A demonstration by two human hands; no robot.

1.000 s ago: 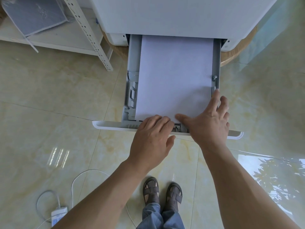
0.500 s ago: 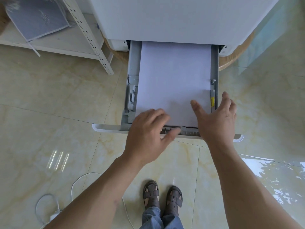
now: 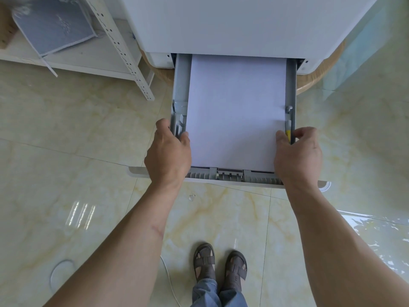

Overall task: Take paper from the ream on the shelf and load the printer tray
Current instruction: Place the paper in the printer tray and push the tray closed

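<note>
Here, left hand curls over the left wall of the pulled-out grey plastic printer tray, thumb outside, fingers inside; right hand grips the right wall likewise, near a yellow tab. Smooth white paper lies flat between the walls, its near edge meeting the ribbed front rail. Glossy marbled floor tiles spread open on both sides.

Bright daylight, glare on glossy floor, wide-angle edge distortion

Printer top beyond upper edge
</note>
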